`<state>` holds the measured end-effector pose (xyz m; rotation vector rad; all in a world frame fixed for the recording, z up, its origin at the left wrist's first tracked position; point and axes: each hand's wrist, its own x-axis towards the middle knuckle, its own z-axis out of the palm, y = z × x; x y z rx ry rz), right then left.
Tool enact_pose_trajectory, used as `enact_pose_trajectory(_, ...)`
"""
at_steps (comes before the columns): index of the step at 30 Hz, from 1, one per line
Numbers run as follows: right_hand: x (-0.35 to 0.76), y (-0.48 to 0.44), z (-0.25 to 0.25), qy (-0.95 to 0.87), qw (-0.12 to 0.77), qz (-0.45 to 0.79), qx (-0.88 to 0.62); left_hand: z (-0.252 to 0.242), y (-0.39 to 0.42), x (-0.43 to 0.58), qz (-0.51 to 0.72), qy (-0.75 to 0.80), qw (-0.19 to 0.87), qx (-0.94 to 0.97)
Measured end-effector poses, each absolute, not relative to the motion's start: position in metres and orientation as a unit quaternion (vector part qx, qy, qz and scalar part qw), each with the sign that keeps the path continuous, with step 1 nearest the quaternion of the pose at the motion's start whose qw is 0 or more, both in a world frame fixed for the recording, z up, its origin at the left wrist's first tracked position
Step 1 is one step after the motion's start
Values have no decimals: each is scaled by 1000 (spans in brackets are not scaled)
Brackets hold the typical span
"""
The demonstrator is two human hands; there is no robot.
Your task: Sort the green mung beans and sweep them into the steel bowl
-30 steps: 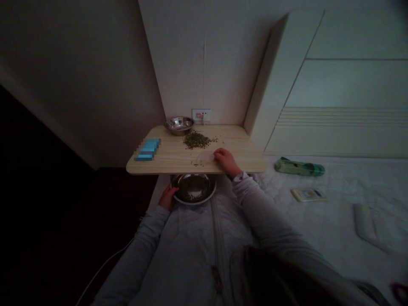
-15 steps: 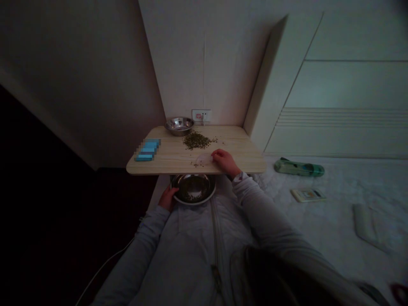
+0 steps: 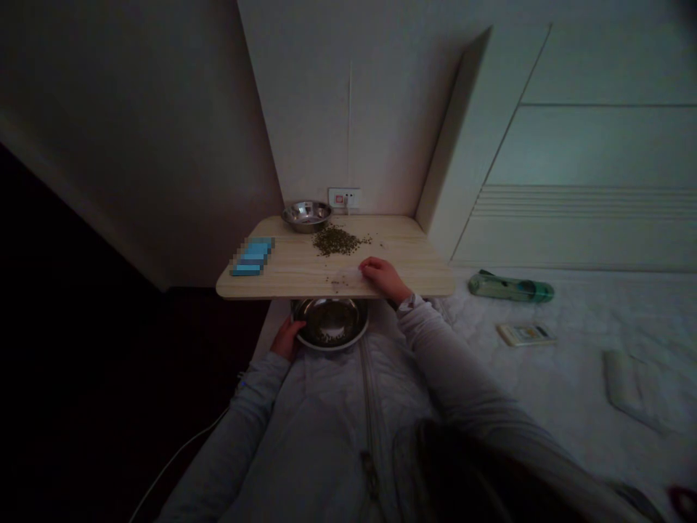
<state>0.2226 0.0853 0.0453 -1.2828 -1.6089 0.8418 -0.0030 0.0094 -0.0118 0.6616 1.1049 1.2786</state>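
Note:
My left hand grips the left rim of a shiny metal bowl, held below the table's front edge, with small dark green beans in it. Over the table's front part, my right hand pinches a thin, clear sheet, perhaps plastic, its exact kind unclear. A few loose beans lie under and beside the sheet. Further back is a spread pile of small green beans, with some strays to its right.
A second metal bowl stands at the back left of the wooden table. A blurred blue phone-like object lies at left. To the right, a green bottle and a phone lie on the white bed. A wall socket is behind.
The clear sheet has shifted slightly and lies at a different tilt near the few loose beans. My right hand has moved only a little; the left hand and bowl stay put.

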Motion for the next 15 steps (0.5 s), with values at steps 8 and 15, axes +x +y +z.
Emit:
enact_pose_trajectory(8,223,87,44,-626,469,355,-512,-11,10,-4,544,482,627,280)
enact_pose_trajectory(15,223,87,45,-623,461,329,-540,-8,7,-1,545,481,629,276)
